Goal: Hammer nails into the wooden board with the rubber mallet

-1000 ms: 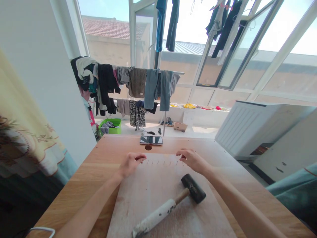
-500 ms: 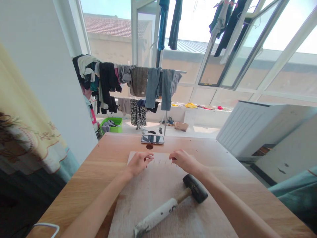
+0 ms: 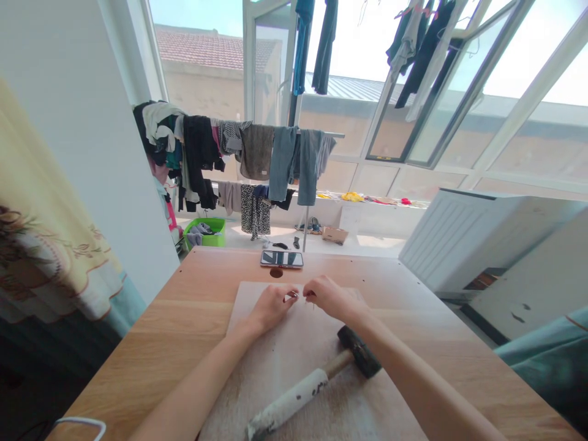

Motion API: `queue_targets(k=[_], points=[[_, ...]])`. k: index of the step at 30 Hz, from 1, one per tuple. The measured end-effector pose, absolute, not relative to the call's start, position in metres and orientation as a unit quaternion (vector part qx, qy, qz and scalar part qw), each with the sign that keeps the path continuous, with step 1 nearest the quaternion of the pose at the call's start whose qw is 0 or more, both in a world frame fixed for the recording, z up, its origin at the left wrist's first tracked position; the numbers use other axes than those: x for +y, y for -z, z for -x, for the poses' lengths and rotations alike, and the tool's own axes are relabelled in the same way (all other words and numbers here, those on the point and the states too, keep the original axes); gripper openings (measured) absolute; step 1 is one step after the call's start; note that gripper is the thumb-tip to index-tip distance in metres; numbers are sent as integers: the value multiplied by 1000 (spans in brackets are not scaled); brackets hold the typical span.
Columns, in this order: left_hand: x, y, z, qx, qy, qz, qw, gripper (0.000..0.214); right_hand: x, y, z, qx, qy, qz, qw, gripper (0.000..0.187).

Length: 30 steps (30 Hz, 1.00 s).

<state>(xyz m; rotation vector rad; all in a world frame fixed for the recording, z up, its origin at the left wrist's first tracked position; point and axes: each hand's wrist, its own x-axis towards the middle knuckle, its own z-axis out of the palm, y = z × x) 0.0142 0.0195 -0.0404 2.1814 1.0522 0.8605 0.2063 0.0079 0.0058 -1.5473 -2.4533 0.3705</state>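
My left hand [image 3: 271, 308] and my right hand [image 3: 328, 297] sit close together above a pale wooden board [image 3: 271, 367], fingers curled and almost touching. A tiny metal glint [image 3: 290, 297] shows by my left fingertips, and a thin pin-like piece [image 3: 313, 304] sits under my right fingertips; both are too small to name. Nearer me, a rubber mallet [image 3: 359, 352] lies on the board, with a black head and a chipped white handle. Neither hand touches it.
The board lies on a light wooden table [image 3: 160, 318] with a round hole [image 3: 276, 272]. A phone [image 3: 282, 259] lies flat at the far edge. Beyond stand a laundry rack [image 3: 275, 153] and a green basket [image 3: 205, 233]. A white appliance [image 3: 478, 239] stands right.
My hands have moved toward each other and now nearly meet above the board's far part. The mallet has not shifted on the board.
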Motion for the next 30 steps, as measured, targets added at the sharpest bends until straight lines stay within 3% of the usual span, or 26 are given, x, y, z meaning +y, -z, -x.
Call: queue_targets(k=[6, 10, 13, 17, 20, 23, 26, 30], points=[[11, 27, -8, 398, -361, -776, 330, 19, 1, -12, -207, -824, -158, 521, 161, 25], [1, 19, 8, 374, -300, -794, 374, 32, -11, -18, -209, -826, -230, 484, 173, 18], [-6, 18, 24, 371, -255, -821, 351, 44, -19, -21, -211, -818, -268, 477, 179, 20], [-29, 19, 58, 392, -241, -846, 270, 34, -38, -24, -228, -792, -269, 506, 212, 21], [-65, 23, 91, 396, -242, -864, 197, 29, -72, -17, -260, -763, -238, 556, 229, 30], [-107, 33, 122, 398, -221, -878, 145, 28, -116, 10, -303, -703, -99, 677, 193, 41], [-136, 46, 141, 380, -193, -898, 106, 45, -152, 45, -335, -701, -31, 693, 164, 39], [-148, 49, 148, 404, -174, -896, 50, 64, -169, 72, -332, -697, -12, 690, 193, 40]])
